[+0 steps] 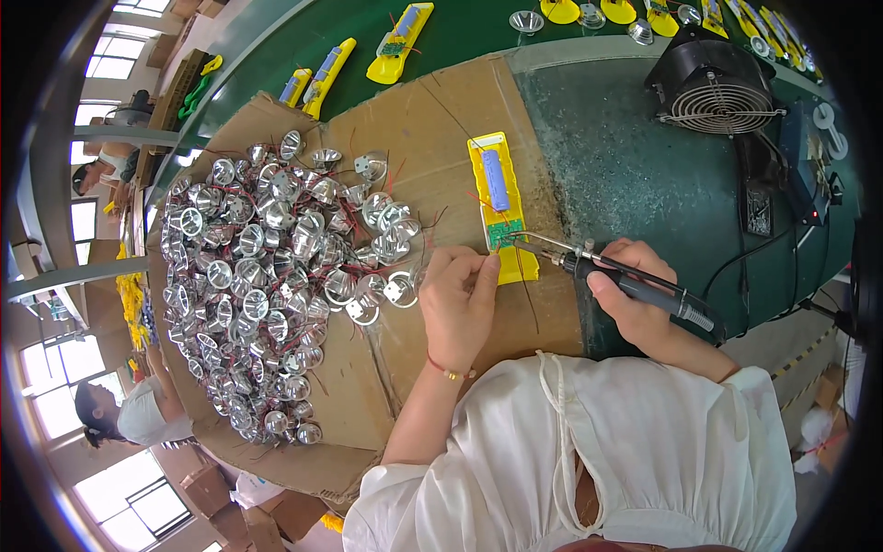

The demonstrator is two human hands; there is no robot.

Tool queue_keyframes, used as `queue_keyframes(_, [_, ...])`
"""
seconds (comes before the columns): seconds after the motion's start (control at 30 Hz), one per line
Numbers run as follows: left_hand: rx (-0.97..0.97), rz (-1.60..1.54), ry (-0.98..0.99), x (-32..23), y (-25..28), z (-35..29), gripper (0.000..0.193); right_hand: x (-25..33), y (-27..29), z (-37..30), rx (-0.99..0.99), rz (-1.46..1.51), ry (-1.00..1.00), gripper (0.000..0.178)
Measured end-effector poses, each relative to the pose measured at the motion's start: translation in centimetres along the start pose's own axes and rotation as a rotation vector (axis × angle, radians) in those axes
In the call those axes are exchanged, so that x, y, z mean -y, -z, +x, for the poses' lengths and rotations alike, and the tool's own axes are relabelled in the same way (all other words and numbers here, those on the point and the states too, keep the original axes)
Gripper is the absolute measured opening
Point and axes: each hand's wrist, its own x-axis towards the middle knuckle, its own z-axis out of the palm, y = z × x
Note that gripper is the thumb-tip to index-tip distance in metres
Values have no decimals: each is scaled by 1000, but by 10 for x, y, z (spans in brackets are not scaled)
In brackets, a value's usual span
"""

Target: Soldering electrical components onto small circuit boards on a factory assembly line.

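Note:
A yellow plastic housing (530, 267) lies on the cardboard, with a blue cylindrical battery (495, 180) and a small green circuit board (505, 233) in it. My left hand (459, 299) is closed in a pinch at the board's near edge, on what looks like a thin wire; its end is mostly hidden by the fingers. My right hand (635, 293) grips a black soldering iron (644, 290) from the right. A thin metal tube runs along the iron, and both tips meet over the board. A dark thin wire hangs across the housing's near end.
A large pile of silver reflector cups (276, 267) with red wires covers the cardboard (368, 396) at left. A black fan (722, 97) and a dark box (805, 156) stand at right. More yellow housings (402, 44) line the far side. Another person (138, 405) is at far left.

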Motion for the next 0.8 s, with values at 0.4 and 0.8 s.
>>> queue_keyframes(0.4, [54, -34, 39, 1, -2, 1, 12, 0, 0, -2, -25, 14, -16, 15])
queue_keyframes(0.8, [53, -26, 58, 2, -3, 3, 12, 4, 6, -5, -94, 70, -101, 15])
